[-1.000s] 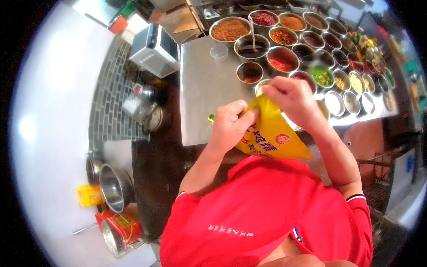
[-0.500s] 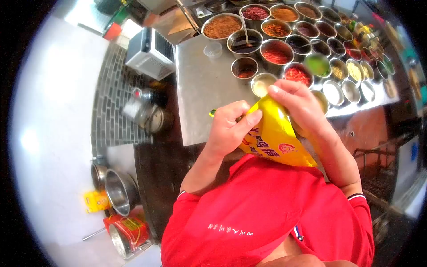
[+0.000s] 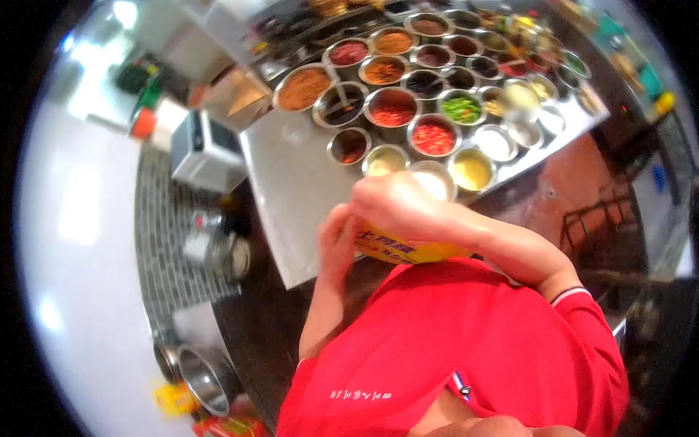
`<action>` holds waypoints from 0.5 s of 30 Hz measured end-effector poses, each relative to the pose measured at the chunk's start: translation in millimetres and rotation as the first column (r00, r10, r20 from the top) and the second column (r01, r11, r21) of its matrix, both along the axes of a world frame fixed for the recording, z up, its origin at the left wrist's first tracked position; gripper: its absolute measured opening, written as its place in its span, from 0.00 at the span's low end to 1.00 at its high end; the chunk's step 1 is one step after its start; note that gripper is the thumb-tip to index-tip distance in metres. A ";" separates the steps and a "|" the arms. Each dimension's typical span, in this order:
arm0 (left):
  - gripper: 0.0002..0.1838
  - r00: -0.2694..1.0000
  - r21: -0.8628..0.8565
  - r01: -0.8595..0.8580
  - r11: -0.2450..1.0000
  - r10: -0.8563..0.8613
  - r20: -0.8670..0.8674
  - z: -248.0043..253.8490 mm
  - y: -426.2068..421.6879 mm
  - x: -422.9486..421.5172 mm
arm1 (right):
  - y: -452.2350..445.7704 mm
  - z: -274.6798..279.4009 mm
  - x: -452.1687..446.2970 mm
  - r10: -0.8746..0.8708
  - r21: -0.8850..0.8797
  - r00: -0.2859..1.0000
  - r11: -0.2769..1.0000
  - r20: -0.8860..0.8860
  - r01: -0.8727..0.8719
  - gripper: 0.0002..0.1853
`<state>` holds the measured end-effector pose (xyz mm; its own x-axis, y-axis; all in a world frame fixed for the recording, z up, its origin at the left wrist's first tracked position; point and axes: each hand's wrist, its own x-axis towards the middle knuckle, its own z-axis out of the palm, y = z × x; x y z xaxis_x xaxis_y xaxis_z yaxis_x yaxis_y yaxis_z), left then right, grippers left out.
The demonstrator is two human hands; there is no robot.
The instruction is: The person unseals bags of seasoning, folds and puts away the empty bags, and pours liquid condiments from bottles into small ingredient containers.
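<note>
A yellow printed seasoning bag [image 3: 397,250] is held close to my red shirt, largely covered by my hands and right forearm. My left hand [image 3: 336,237] is closed on the bag's left upper corner. Across the top of the bag lies my right hand [image 3: 393,206], fingers curled at its edge beside the left hand. Whether the bag's top is torn cannot be seen. Just beyond my hands stand a bowl of white powder [image 3: 435,182], a bowl of pale yellow seasoning [image 3: 386,163] and a bowl of yellow contents [image 3: 472,170].
A steel table [image 3: 280,211] bears several rows of metal bowls, including chopped red chili [image 3: 435,137] and green pieces [image 3: 462,110]. A ladle stands in a dark sauce bowl [image 3: 341,105]. Left are a white box-shaped appliance [image 3: 207,156], a jar [image 3: 207,247] and a steel basin [image 3: 206,379].
My right hand has swung left and over the top of the bag, toward my left hand. The bag has dropped lower and is more covered. The camera view has turned and shifted.
</note>
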<state>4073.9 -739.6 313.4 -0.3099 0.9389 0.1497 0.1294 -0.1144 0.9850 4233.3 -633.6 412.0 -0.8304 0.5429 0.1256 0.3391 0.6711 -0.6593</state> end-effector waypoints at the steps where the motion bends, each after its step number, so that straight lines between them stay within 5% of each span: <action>1: 0.08 0.999 0.007 -0.004 1.000 0.004 -0.038 -5.5 1.4 -4.8 | 2.2 0.5 -5.1 0.052 0.069 0.987 0.996 0.152 -0.063 0.11; 4: 0.08 1.000 0.014 0.008 1.000 -0.008 0.026 -37.7 11.1 -12.7 | 4.9 -62.3 -17.9 0.025 0.211 0.993 0.978 -0.115 0.000 0.09; 7: 0.08 0.999 -0.063 0.035 0.997 -0.037 -0.037 -80.1 15.6 -29.6 | 7.5 -95.2 -28.4 -0.042 0.129 0.999 0.991 -0.007 0.042 0.11; 15: 0.04 0.990 -0.217 0.139 0.966 -0.139 0.019 -68.0 23.5 -53.1 | 8.0 -100.3 -47.6 -0.035 0.023 0.999 0.999 -0.019 0.035 0.11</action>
<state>4020.8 -716.0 245.4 -0.1741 0.9827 -0.0638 0.1240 0.0862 0.9885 4185.7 -625.6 311.7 -0.8082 0.5684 0.1540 0.3501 0.6741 -0.6504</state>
